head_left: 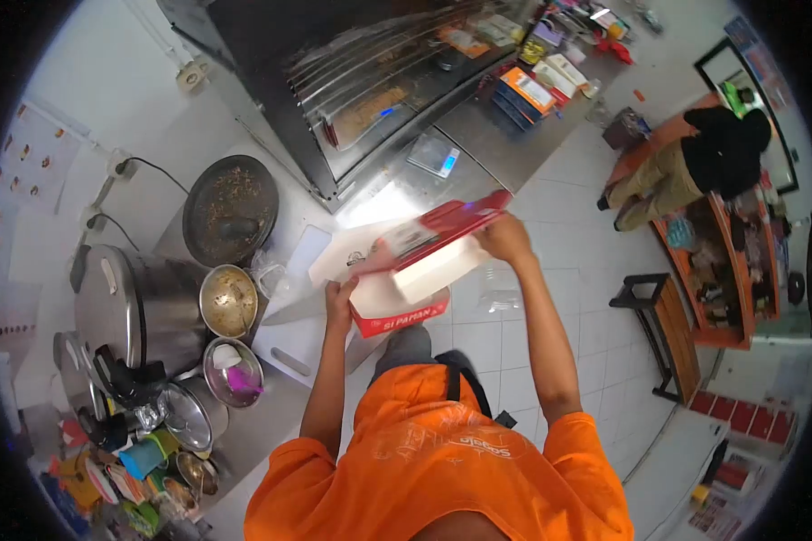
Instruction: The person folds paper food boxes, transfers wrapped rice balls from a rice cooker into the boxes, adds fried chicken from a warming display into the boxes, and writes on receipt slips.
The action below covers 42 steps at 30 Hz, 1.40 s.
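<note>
A red and white cardboard food box [402,311], printed "SI PAMAN" on its front, is held above the floor in front of my body. Its white inside shows. My left hand [340,303] grips the box's left side, thumb at the rim. On the far right, my right hand [507,240] has its fingers closed on the box's red upper part [442,230], which is tilted and smeared by motion. Whether that red part is joined to the tray below, I cannot tell. A white cutting board [284,347] and a knife [296,309] lie left of my left hand.
A stone mortar [230,203], a metal bowl of food residue [228,302] and a large steel pot [144,307] stand on the left. Ahead are a glass-fronted display case [370,99] and a digital scale [433,155]. A person [704,158] stands by orange shelves at the right.
</note>
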{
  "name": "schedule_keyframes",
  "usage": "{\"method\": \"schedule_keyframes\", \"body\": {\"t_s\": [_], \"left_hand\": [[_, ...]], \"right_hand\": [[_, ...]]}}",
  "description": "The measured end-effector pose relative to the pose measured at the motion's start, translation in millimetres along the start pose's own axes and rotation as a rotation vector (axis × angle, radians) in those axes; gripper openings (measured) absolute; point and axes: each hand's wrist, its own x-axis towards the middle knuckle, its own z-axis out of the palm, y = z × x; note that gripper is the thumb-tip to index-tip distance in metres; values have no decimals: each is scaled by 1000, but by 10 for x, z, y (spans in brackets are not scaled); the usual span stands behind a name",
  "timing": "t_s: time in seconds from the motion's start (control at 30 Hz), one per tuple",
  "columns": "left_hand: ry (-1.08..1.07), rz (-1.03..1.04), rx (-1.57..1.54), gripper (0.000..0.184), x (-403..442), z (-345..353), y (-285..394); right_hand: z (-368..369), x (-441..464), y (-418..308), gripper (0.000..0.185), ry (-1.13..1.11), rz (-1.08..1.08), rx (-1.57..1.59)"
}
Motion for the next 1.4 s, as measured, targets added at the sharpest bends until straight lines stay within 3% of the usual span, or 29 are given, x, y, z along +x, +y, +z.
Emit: {"method": "schedule_keyframes", "body": {"t_s": [0.07,0.1,0.2,0.23,0.3,0.37,0.4,0.43,0.47,0.53,0.6,0.7,0.8,0.83,0.9,0.93,0.97,1.0,1.03,1.13,1.17,1.23,1.33,1.4], "left_hand": [[138,16,-78,27,251,112,-100],[149,-23,45,28,374,34,-214],[362,242,127,11,906,318,-411],[360,301,430,18,1068,304,-463],[422,218,518,28,1201,485,-408],[461,151,598,41,1394,771,-220],[383,340,894,37,1522,430,-551],[414,392,1028,42,1560,260,-801],[414,-108,686,51,1485,233,-765],[629,-637,281,62,1139,1266,114],[630,-527,253,67,1183,1443,-159],[664,-245,126,70,1474,1421,-686],[1054,-169,636,71,1641,1329,-1163],[1207,16,805,78,1608,1896,-931],[751,272,767,100,1489,2939,-420],[435,333,508,122,1479,3273,-376],[216,343,588,138,1485,3553,-300],[85,347,787,146,1490,3810,-220],[23,281,712,145,1500,4185,1],[143,277,709,143,1634,4489,21],[189,354,699,132,1656,4548,40],[276,419,728,125,1709,4449,-75],[374,441,721,114,1748,4421,-90],[352,416,786,116,1817,4438,-113]], "right_hand": [[-229,260,264,44,-104,87,-117],[-343,400,412,45,-152,126,-180],[-427,806,1057,54,-276,143,-31],[-420,899,1226,57,-275,139,-43],[-425,1124,1577,62,-247,122,-71],[-89,1407,2267,49,-126,-54,-14],[-145,1518,2314,48,-132,-22,0],[-222,1630,2343,48,-110,-59,-55],[-221,1764,2467,49,-183,-31,-17],[-329,1991,2599,50,-218,-122,35],[-767,2182,2401,53,-354,-129,50],[-743,2531,2696,58,-372,-201,-7],[-946,2835,2698,63,-459,-333,-4],[-994,2905,2683,66,-501,-318,27],[-1055,3102,2662,61,-638,-367,16],[-1056,3163,2641,59,-709,-387,11],[-996,3234,2630,60,-840,-365,19],[-923,3273,2629,59,-850,-456,61],[-849,3304,2626,58,-852,-539,106],[-835,3400,2633,59,-824,-591,110],[-955,3413,2573,59,-791,-592,90],[-1059,3513,2566,57,-790,-579,96],[-1588,3538,2566,54,-603,-523,224],[-1497,3471,2449,45,-684,-772,386]]}}
